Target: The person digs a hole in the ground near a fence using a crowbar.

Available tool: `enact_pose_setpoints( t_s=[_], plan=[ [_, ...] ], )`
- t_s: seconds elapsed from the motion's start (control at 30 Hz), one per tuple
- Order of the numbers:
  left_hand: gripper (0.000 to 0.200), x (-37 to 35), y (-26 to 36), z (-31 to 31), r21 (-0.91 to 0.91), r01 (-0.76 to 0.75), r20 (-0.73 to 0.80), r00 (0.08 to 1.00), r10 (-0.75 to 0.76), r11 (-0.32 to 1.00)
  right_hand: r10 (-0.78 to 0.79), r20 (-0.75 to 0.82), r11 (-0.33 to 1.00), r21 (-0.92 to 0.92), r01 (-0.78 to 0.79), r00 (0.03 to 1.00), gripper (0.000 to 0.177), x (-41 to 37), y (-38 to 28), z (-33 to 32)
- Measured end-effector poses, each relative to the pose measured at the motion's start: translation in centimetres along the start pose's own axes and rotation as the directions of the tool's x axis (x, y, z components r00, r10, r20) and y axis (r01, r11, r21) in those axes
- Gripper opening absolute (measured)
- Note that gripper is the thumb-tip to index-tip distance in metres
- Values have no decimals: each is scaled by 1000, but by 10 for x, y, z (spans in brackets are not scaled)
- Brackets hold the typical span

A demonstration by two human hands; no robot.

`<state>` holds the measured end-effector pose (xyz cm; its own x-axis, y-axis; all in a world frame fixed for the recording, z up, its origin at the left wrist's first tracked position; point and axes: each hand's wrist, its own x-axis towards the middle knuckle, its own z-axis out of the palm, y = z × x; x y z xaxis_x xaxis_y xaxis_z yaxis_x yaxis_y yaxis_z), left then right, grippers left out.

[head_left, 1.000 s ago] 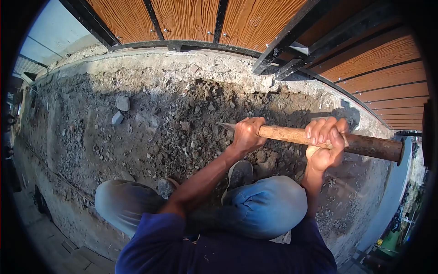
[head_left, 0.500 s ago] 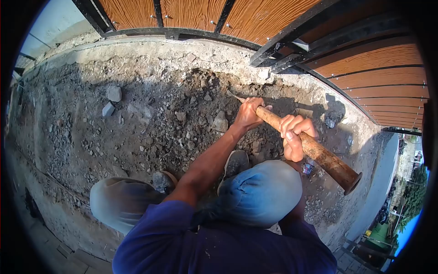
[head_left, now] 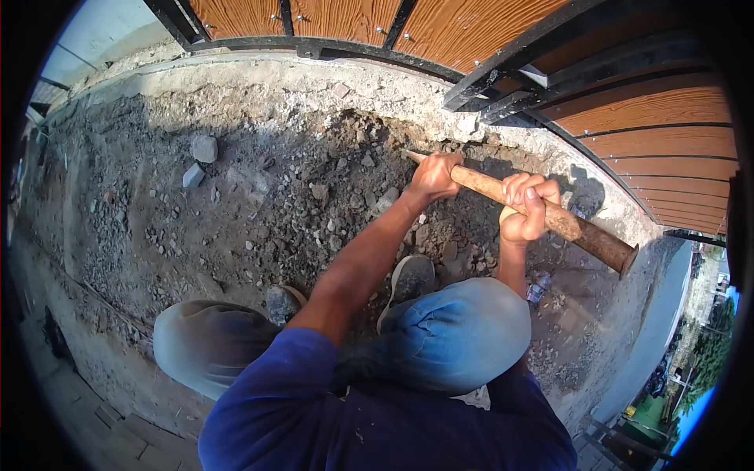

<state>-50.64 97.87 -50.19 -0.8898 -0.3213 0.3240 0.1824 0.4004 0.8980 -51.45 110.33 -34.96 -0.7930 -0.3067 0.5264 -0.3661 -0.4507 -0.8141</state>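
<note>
My left hand [head_left: 435,176] is wrapped around the front part of a digging bar [head_left: 585,229], close to its working end. Farther back, my right hand [head_left: 532,206] grips the thick brown shaft. The bar slants across the view, and its worn rear end sticks out to the right, past my right hand. A narrow pale tip shows just ahead of my left hand, over broken soil [head_left: 357,161] beside the wall footing. Where exactly the tip meets the ground is hard to make out.
Brown slatted panels in a black metal frame [head_left: 345,52] stand on a rough concrete footing [head_left: 259,77] ahead. Two loose stones [head_left: 204,148] lie to the left, and a larger rock [head_left: 386,199] sits below my left hand. My knees [head_left: 463,334] are bent close beneath my arms.
The bar's rear end has risen and shifted right, so the shaft lies flatter in view. My right hand has moved up and right with it; my left hand keeps its grip, slightly shifted.
</note>
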Motion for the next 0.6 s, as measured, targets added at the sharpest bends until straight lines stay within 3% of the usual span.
enact_pose_setpoints(
  t_s=[0.03, 0.07, 0.1, 0.2, 0.27, 0.4, 0.47, 0.53, 0.57, 0.6],
  plan=[
    [37, -10, 2, 0, 17, -42, -34, 999, 43, 999, 8, 31, 999, -49, -6, 999, 16, -8, -9, 1],
    [34, -26, 5, -2, -3, 21, -9, 1000, -21, 1000, 44, 78, 999, -18, -43, 996, 15, -14, -18, 3],
    [20, -54, 9, -6, 47, 111, 16, 994, -112, 993, 126, 71, 990, 58, -130, 990, 16, -8, -17, 4],
    [27, -97, 30, -21, 187, 157, -92, 986, -142, 970, 386, -33, 908, 188, -374, 922, 17, -19, -23, 9],
    [33, -101, 39, -24, 160, 180, -51, 983, -174, 971, 298, 65, 945, 118, -304, 952, 20, -14, -38, 14],
    [37, -35, 98, -31, 59, -26, -192, 981, 37, 998, 50, 137, 992, 104, -65, 989, 23, 21, -106, 33],
    [37, 0, 100, -34, 46, -139, -267, 952, 146, 989, -9, 150, 998, 68, -1, 989, 22, 31, -95, 38],
    [37, 35, 35, -13, 51, -183, -349, 918, 189, 982, -49, 220, 999, 11, 47, 974, 20, 39, -52, 40],
    [37, 40, 10, -9, 37, -154, -294, 943, 158, 987, -9, 198, 992, -120, 33, 980, 18, 32, -3, 40],
    [38, 48, -7, -5, 28, -128, -258, 957, 131, 991, -39, 140, 999, 4, 39, 989, 17, 30, 4, 34]
  ],
)
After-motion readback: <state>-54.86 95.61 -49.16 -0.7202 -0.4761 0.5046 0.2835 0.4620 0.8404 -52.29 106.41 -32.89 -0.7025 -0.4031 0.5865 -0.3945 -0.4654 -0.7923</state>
